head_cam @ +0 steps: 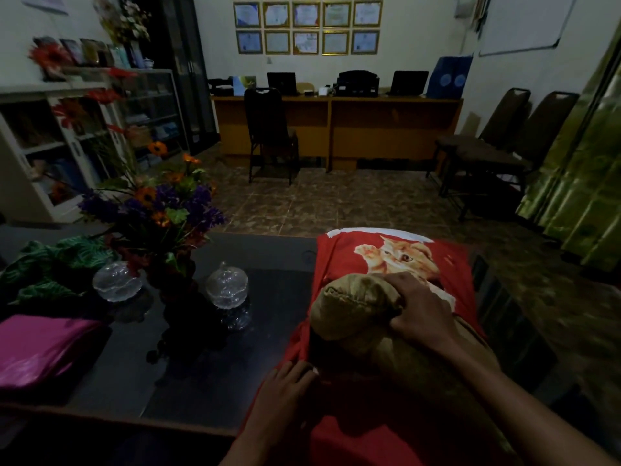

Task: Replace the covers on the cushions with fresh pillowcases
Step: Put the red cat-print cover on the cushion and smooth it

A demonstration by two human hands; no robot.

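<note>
At the dark table's right edge: tan cushion lies on the red cat-print pillowcase. Right hand grips the cushion's bunched end. Left hand pinches the pillowcase's opening edge.

the cushion lies partly hidden inside the red pillowcase; wall certificates too blurred to read, top row cropped.

An office: desks with laptops, framed certificates.
</note>
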